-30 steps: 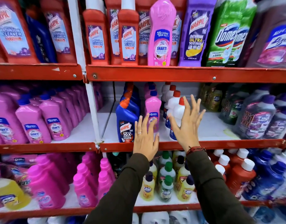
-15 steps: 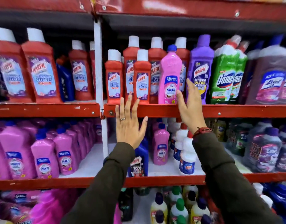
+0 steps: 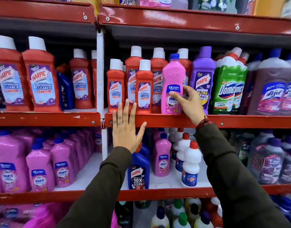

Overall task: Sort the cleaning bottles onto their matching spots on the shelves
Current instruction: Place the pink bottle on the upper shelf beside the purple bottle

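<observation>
Pink Shakti bottle (image 3: pixel 173 86) stands upright at the front edge of the middle shelf (image 3: pixel 174 120), among red Harpic bottles (image 3: pixel 144 89) where it does not belong; your right hand (image 3: pixel 189 102) has its fingers (image 3: pixel 186 89) curled against the label side, thumb low on the front, closing on it though I cannot tell how firmly. Left of those fingers, your left hand (image 3: pixel 126 129) is flat and spread against the shelf lip, holding nothing.

Expect a full, stiff plastic bottle: fairly heavy, smooth, and slick on the glossy label. Take it round the waist just below the shoulder, not by the blue cap.

Counting from the left of your fingers: about nine red Harpic bottles show on this shelf, though the back rows are partly hidden. One pink bottle sits at your fingers. To their right are one purple Harpic bottle (image 3: pixel 203 79) and two green Domex bottles (image 3: pixel 228 86). Below your left hand waits the pink Shakti row (image 3: pixel 39 168), its likely home.
</observation>
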`<state>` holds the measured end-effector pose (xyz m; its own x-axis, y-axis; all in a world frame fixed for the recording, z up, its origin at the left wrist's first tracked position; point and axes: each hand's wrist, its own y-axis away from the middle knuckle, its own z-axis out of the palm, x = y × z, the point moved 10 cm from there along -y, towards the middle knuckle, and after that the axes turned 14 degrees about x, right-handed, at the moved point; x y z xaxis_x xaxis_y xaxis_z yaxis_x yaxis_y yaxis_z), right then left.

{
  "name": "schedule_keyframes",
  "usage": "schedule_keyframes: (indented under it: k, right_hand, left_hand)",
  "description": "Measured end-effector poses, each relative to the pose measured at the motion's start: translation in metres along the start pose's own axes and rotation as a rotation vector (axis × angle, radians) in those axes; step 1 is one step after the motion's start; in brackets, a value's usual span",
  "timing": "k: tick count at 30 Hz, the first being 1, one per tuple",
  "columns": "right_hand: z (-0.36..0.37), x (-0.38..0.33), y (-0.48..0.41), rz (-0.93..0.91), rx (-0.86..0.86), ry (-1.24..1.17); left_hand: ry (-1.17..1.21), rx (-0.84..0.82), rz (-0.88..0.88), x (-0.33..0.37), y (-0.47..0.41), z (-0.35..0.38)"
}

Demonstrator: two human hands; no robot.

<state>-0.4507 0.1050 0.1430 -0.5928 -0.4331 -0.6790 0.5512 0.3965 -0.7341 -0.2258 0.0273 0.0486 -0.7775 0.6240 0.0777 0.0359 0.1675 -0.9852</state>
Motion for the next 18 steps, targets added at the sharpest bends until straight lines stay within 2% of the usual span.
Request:
schedule_keyframes:
  k: [6, 18]
  right_hand:
    - [-0.011, -0.023, -0.008, -0.052, 0.027, -0.032]
    - [-0.038, -0.023, 0.038, 0.019, 0.001, -0.151]
  left_hand:
    - [-0.004, -0.012, -0.001, -0.001, 0.001, 0.002]
    - [0.029, 0.007, -0.086, -0.015, 0.03, -0.011]
